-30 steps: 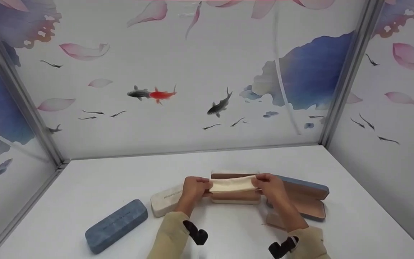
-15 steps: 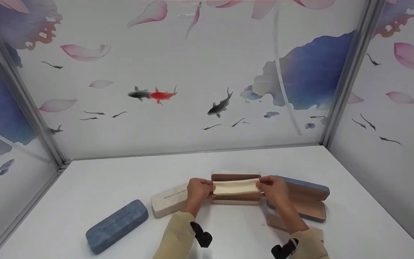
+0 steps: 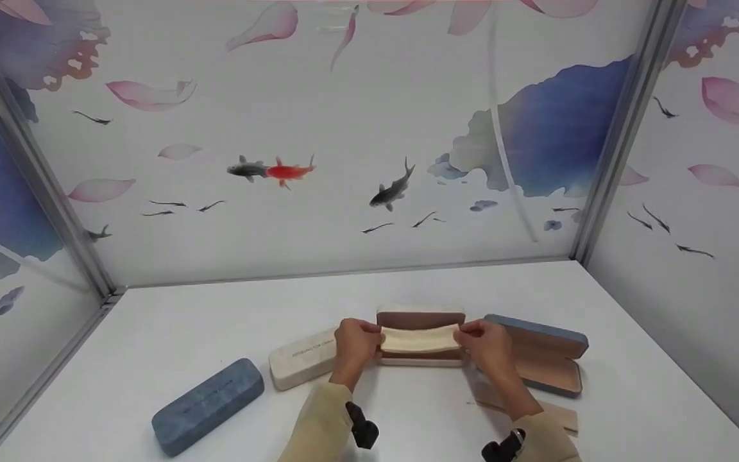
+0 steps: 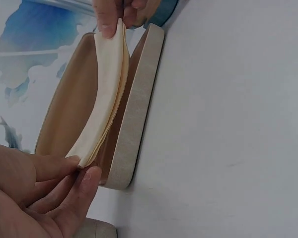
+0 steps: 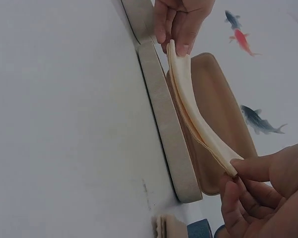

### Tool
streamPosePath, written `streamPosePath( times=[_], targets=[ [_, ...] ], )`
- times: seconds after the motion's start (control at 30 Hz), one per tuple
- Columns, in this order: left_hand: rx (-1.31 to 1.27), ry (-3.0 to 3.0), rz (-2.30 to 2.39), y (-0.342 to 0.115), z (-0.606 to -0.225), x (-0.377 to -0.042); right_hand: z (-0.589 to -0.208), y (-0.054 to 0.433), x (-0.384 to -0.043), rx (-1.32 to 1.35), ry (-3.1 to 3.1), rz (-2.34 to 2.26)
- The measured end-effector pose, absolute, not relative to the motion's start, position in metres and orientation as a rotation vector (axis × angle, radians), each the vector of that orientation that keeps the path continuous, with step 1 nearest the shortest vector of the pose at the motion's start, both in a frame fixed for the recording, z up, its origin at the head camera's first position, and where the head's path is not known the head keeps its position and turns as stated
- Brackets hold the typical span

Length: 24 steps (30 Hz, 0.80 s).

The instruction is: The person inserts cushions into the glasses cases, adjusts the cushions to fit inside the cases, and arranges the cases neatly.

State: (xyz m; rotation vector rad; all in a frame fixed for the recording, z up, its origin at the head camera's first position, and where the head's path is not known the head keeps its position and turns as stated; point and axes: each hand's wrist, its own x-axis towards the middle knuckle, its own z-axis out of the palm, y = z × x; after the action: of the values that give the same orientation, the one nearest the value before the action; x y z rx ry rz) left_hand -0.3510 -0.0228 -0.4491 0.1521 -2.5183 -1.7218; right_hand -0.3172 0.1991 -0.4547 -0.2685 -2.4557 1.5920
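Observation:
A folded cream cloth (image 3: 419, 340) is stretched between both hands, sagging slightly in the middle. My left hand (image 3: 355, 343) pinches its left end between thumb and fingers; my right hand (image 3: 488, 340) pinches the right end. Several stacked layers of the cloth (image 4: 109, 94) show along its edge in the left wrist view. Right below and behind it stands an opened beige glasses case (image 3: 421, 362) with a brown lining, its lid raised at the back. The cloth hangs over the case's lower half; whether it touches the lining I cannot tell.
To the right lies an opened blue glasses case (image 3: 552, 372). In front of it is another folded beige cloth (image 3: 559, 416), partly behind the right forearm. On the left are a closed beige case (image 3: 302, 359) and a closed blue case (image 3: 209, 405). Printed panels wall the white table (image 3: 183, 321).
Both hands have lowered the cloth slightly toward the opened beige case, and its middle now sags more. The right forearm has shifted, uncovering more of the second cloth. The cases have stayed put.

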Motion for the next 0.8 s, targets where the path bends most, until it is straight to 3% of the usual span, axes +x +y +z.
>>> streamPosePath(
  times=[0.8],
  targets=[
    [0.123, -2.541, -1.516, -0.02, -0.4506, -0.3492, -0.4603, 0.1978, -0.3174, -0.226, -2.467, 1.598]
  ],
)
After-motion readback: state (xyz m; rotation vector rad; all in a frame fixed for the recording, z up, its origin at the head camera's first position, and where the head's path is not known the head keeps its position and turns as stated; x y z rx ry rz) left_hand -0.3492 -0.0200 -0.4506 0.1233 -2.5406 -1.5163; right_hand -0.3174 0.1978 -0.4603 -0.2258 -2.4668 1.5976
